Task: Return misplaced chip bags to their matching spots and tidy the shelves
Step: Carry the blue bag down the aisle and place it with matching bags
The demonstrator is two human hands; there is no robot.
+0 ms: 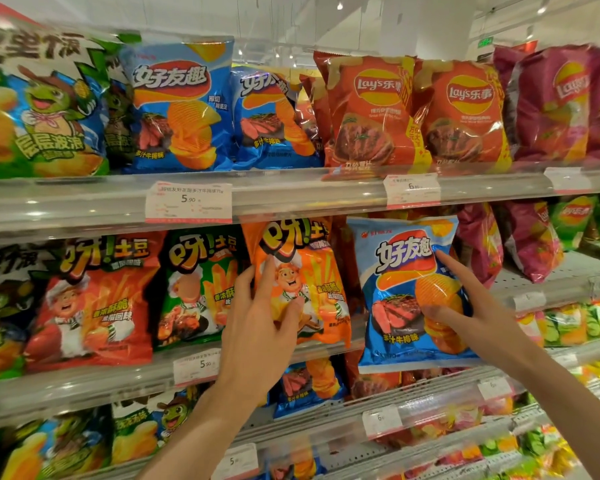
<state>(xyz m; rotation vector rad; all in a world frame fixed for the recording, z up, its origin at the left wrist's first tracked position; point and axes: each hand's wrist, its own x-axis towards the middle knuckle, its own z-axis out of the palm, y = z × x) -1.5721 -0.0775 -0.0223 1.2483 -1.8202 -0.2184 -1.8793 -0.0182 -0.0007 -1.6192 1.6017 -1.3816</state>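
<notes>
Two bare hands reach up to a store rack full of snack bags. The left hand [257, 317] rests on a shiny orange chip bag with a cartoon cook [298, 282] on the middle shelf [84, 379]. Its fingers are spread wide and lie flat on the front of the bag, with the thumb on the bag's lower part. I cannot tell if it is gripping the bag or only pressing on it.

The right hand [465, 306] holds a shiny blue chip bag with a steak picture [409, 292]. The pointer finger stretches up to the bag's right edge, and the thumb presses on the front near the chip picture. The other fingers are hidden behind the bag. The bag stands upright, just to the right of the orange bag, in front of some red bags.

On the top shelf [291, 199] stand two more blue steak bags [177, 105], the same kind as the one in the right hand. They are well above it and to the left. Next to them on the right are red bags with a round yellow and red logo [371, 112], then purple bags [551, 102].

Left of the orange bag on the middle shelf are a green bag with a cook [198, 289] and a red bag with a cook [94, 303]. White price tags [188, 201] hang on the clear shelf edges.
</notes>
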